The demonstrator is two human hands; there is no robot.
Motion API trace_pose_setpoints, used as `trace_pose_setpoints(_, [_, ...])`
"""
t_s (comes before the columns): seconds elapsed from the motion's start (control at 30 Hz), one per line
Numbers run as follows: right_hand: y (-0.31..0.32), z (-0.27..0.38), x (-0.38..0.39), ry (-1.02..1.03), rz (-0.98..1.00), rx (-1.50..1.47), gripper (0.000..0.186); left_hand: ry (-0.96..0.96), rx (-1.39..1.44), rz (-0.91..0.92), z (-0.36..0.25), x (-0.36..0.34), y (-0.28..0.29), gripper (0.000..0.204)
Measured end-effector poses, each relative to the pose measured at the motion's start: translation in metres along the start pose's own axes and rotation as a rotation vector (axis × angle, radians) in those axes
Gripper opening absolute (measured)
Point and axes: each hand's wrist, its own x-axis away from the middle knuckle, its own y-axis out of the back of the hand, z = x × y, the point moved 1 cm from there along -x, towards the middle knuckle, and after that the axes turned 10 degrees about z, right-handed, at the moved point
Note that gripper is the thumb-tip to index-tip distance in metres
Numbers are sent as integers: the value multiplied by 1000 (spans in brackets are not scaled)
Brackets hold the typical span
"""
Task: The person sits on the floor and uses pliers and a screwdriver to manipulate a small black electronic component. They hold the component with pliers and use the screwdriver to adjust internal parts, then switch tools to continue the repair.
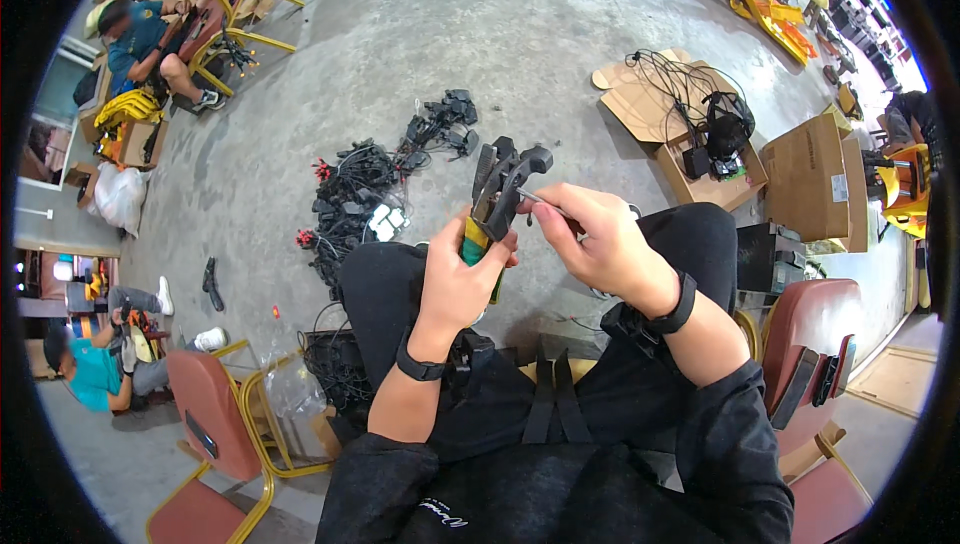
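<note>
In the middle of the head view, my left hand is closed around a green-and-yellow handled tool, held upright against a dark plastic part with an arched top. My right hand pinches a thin metal rod, whose far end meets the side of the dark part; whether it enters a hole is too small to tell. Both hands are above my lap, close together.
A pile of black devices and cables lies on the floor. Open cardboard with cables and boxes are at right. Chairs flank me. Two other people sit at left.
</note>
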Motion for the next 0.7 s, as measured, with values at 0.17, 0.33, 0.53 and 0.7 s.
trace_pose_setpoints(0.17, [1,4,-1,-38,-65,-21,10,1,-11,13,1,1,1,14])
trace_pose_setpoints(0.33, [5,4,-5,79,-89,145,7,1,-33,5,-1,1,1,13])
trace_pose_setpoints(0.53, [15,-1,-10,280,-87,423,11,-5,-89,-9,4,0,5,13])
trace_pose_setpoints(0.7, [17,-4,-8,335,-69,462,14,9,-269,67,4,0,12,10])
